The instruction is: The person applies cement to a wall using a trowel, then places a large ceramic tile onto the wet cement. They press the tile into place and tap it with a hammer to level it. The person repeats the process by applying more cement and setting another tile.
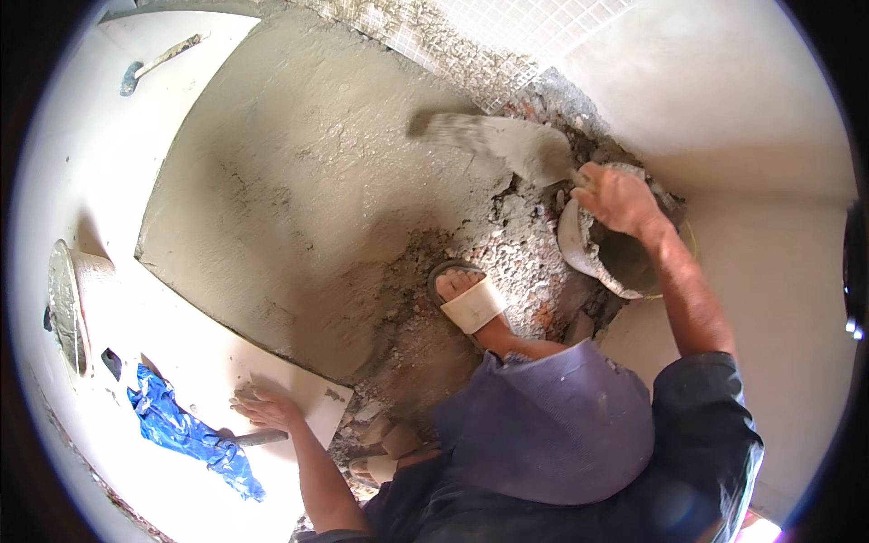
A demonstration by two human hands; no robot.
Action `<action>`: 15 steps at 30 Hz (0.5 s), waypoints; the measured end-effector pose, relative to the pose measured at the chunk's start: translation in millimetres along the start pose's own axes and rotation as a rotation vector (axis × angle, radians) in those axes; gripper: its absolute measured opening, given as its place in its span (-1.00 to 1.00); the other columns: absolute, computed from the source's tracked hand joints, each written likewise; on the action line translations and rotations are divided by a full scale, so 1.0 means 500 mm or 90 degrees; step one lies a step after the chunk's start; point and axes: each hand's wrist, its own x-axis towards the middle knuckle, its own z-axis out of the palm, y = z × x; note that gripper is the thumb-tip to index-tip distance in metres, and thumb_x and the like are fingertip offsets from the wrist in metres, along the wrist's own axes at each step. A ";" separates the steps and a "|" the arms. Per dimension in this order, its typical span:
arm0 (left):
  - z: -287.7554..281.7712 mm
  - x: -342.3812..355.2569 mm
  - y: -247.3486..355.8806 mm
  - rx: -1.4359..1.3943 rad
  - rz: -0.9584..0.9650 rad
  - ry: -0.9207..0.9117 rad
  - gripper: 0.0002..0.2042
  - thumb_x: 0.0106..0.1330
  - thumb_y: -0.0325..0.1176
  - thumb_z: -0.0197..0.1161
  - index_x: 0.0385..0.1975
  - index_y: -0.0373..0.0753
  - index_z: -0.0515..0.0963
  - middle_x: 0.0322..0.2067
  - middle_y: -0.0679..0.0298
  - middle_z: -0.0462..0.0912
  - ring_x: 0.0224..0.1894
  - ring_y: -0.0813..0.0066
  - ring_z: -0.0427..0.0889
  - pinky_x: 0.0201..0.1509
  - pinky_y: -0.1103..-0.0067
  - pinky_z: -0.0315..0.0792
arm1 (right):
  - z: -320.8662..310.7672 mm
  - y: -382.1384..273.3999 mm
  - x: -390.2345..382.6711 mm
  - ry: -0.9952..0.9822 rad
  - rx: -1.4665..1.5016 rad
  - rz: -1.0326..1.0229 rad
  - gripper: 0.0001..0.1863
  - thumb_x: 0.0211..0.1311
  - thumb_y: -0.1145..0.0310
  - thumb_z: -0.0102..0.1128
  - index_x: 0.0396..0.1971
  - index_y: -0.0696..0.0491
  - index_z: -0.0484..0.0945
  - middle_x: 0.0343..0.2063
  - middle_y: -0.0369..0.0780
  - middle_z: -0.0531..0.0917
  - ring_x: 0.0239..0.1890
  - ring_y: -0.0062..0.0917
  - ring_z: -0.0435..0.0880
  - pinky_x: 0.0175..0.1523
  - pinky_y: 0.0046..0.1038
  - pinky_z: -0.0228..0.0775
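Note:
My right hand [615,195] grips a trowel [534,149], whose blade, smeared by motion, is over the upper edge of a wet mortar layer [281,172]. Beside that hand, a bucket [579,244] with a crusted rim stands partly hidden under my arm. My left hand [267,407] rests with fingers spread on a white board [308,380] along the mortar's edge. A grey long tool [258,438] lies just below it, beside a crumpled blue plastic sheet [190,433].
A mallet [136,74] is at upper left, a mortar-smeared round container [68,308] at left. Rubble [498,235] surrounds my sandaled foot [471,303]. Mesh [561,23] edges the top; a pale wall [724,81] rises at right.

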 end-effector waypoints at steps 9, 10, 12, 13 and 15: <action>0.017 0.012 -0.008 0.036 0.019 0.044 -0.37 0.44 0.10 -0.36 0.39 -0.16 -0.01 0.39 0.00 -0.07 0.43 0.12 -0.04 0.35 0.11 -0.03 | 0.040 0.339 -0.200 -0.205 -0.352 0.319 -0.76 0.05 0.30 0.15 -0.30 0.09 0.61 -0.37 -0.07 0.68 -0.28 -0.16 0.68 -0.17 -0.17 0.51; 0.012 0.012 -0.003 0.053 0.026 0.029 -0.37 0.44 0.10 -0.37 0.39 -0.17 -0.01 0.40 0.01 -0.07 0.44 0.14 -0.06 0.36 0.11 -0.04 | 0.078 0.362 -0.184 -0.191 -0.372 0.302 -0.80 0.06 0.34 0.14 -0.33 0.09 0.63 -0.36 -0.07 0.68 -0.28 -0.20 0.69 -0.17 -0.20 0.52; 0.002 0.010 0.003 0.050 0.022 0.023 -0.36 0.44 0.11 -0.39 0.39 -0.18 -0.01 0.40 0.03 -0.08 0.45 0.17 -0.11 0.38 0.12 -0.07 | 0.161 0.379 -0.148 -0.176 -0.389 0.267 -0.82 0.05 0.39 0.15 -0.36 0.07 0.67 -0.34 -0.09 0.70 -0.25 -0.25 0.71 -0.17 -0.27 0.55; -0.002 0.010 0.004 0.061 0.014 -0.002 -0.36 0.44 0.11 -0.39 0.39 -0.18 -0.02 0.40 0.04 -0.09 0.45 0.18 -0.12 0.39 0.12 -0.08 | 0.199 0.375 -0.132 -0.175 -0.366 0.229 -0.82 0.03 0.40 0.18 -0.36 0.06 0.69 -0.32 -0.10 0.70 -0.24 -0.27 0.71 -0.18 -0.31 0.57; -0.006 0.010 0.004 0.046 0.022 0.000 -0.36 0.44 0.12 -0.40 0.39 -0.18 -0.02 0.41 0.06 -0.09 0.46 0.21 -0.15 0.40 0.12 -0.10 | 0.234 0.367 -0.127 -0.181 -0.331 0.242 -0.82 0.04 0.41 0.17 -0.35 0.06 0.69 -0.30 -0.11 0.70 -0.22 -0.26 0.71 -0.16 -0.31 0.57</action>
